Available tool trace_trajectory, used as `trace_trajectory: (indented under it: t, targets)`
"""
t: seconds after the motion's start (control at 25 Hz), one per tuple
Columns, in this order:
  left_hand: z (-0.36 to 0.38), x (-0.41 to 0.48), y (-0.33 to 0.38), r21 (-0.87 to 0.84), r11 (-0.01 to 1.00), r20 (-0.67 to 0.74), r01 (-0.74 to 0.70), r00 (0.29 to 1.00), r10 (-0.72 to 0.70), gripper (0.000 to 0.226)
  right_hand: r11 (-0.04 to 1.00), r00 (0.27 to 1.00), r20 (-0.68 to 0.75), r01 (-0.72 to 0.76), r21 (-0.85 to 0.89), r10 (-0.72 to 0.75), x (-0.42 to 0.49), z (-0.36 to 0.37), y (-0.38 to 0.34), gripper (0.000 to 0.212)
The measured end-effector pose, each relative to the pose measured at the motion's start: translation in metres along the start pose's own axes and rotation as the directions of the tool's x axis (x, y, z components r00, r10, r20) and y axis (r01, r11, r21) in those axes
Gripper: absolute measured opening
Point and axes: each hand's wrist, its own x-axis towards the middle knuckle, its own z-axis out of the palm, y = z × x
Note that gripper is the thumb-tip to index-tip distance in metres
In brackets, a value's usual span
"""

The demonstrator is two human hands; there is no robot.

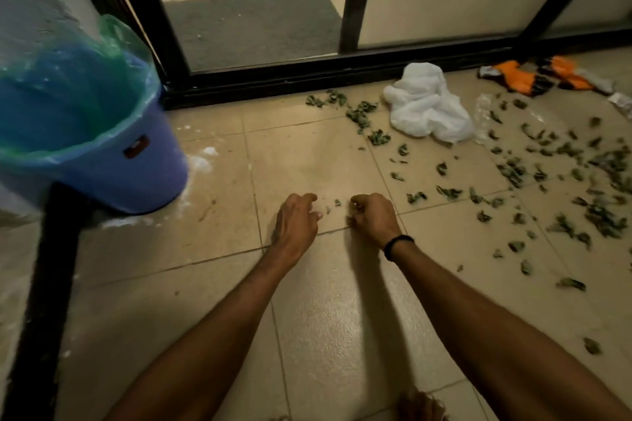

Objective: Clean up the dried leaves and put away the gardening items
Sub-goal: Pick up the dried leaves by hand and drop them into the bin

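Green dried leaves (513,171) lie scattered over the floor (205,249), mostly toward the right. Both the left hand (297,222) and right hand (372,219) curl against it; whether either grip pinches leaf crumbs cannot be told. Light, brittle material: scoop from underneath, avoid crushing.

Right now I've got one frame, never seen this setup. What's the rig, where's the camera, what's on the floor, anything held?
No machine here: a person works with bare hands, and the single picture comes from a wide-angle camera on their head, looking forward and down. The left hand and right hand are low over the tiled floor, both curled near a few small leaf bits; whether either grips any, I cannot tell. Dried leaves lie scattered to the right, by a white cloth and orange gloves. A blue bin with a green liner stands left.
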Motion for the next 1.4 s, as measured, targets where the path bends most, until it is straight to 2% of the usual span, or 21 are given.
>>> trace_trajectory:
  t: [0.08,0.16,0.24,0.36,0.56,0.68,0.76,0.84,0.88,0.96,1.0,1.04,1.08,1.12,1.16,1.2,1.28,1.4]
  targets:
    - [0.02,-0.001,0.002,0.018,0.999,0.022,-0.029,0.999,0.028,0.044,0.998,0.998,-0.054,0.025,0.056,-0.022,0.001,0.008,0.002,0.03]
    - [0.034,-0.001,0.007,0.049,0.997,-0.016,-0.059,0.998,0.06,0.042,0.991,0.992,-0.102,0.081,0.11,-0.069,0.002,0.016,0.002,0.03]
    - [0.042,-0.001,0.013,0.084,0.993,-0.082,-0.081,0.993,0.088,0.033,0.98,0.979,-0.154,0.155,0.122,-0.136,0.005,0.022,0.001,0.024]
    - [0.048,-0.004,0.013,0.148,0.985,-0.179,-0.087,0.977,0.113,0.017,0.974,0.963,-0.166,0.224,0.038,-0.214,0.013,0.032,0.003,0.019]
    - [0.045,-0.004,0.003,0.235,0.967,-0.225,-0.098,0.962,0.152,0.021,0.982,0.969,-0.161,0.184,-0.033,-0.187,0.028,0.033,-0.004,0.023]
    - [0.009,-0.003,0.007,0.129,0.992,-0.348,0.001,0.937,0.044,0.017,0.984,0.963,-0.239,0.149,0.098,-0.122,0.03,0.02,-0.032,0.021]
    - [-0.038,-0.002,0.019,0.048,0.998,-0.551,-0.038,0.832,0.058,0.013,0.958,0.945,-0.296,0.201,0.205,-0.135,0.032,0.002,-0.076,0.02]
    - [-0.11,-0.003,0.033,-0.009,0.992,-0.747,-0.128,0.66,0.079,0.013,0.899,0.896,-0.374,0.35,0.262,-0.24,0.032,-0.026,-0.144,0.019]
    - [-0.151,-0.003,0.04,-0.031,0.986,-0.841,-0.164,0.538,0.063,0.015,0.854,0.862,-0.412,0.432,0.291,-0.295,0.029,-0.043,-0.181,0.019]
    - [-0.231,-0.002,0.042,-0.035,0.984,-0.972,-0.175,0.237,0.007,0.017,0.734,0.761,-0.508,0.602,0.316,-0.405,0.022,-0.074,-0.254,0.018]
    - [-0.265,-0.001,0.034,-0.048,0.992,-0.988,-0.12,0.154,-0.029,0.018,0.674,0.695,-0.549,0.679,0.29,-0.464,0.02,-0.084,-0.289,0.018]
    - [-0.293,0.001,0.021,-0.098,0.995,-0.98,-0.023,0.175,-0.093,0.017,0.632,0.636,-0.568,0.736,0.242,-0.523,0.02,-0.089,-0.321,0.019]
    - [-0.313,0.003,0.006,-0.169,0.978,-0.941,0.126,0.273,-0.198,0.017,0.618,0.596,-0.552,0.766,0.175,-0.583,0.022,-0.09,-0.348,0.02]
    - [-0.325,0.002,-0.01,-0.215,0.931,-0.863,0.296,0.388,-0.323,0.022,0.632,0.593,-0.493,0.768,0.106,-0.637,0.026,-0.086,-0.371,0.021]
    - [-0.331,0.001,-0.022,-0.221,0.875,-0.77,0.431,0.474,-0.428,0.03,0.668,0.625,-0.396,0.743,0.038,-0.673,0.03,-0.08,-0.386,0.022]
    - [-0.333,-0.001,-0.03,-0.217,0.84,-0.702,0.497,0.519,-0.488,0.036,0.702,0.665,-0.299,0.711,-0.026,-0.685,0.034,-0.072,-0.393,0.023]
    - [-0.329,-0.003,-0.033,-0.191,0.841,-0.702,0.506,0.529,-0.477,0.041,0.728,0.699,-0.248,0.684,-0.043,-0.671,0.038,-0.063,-0.39,0.024]
    - [-0.317,-0.002,-0.018,-0.165,0.902,-0.775,0.399,0.513,-0.369,0.037,0.747,0.749,-0.332,0.644,0.164,-0.573,0.037,-0.067,-0.36,0.025]
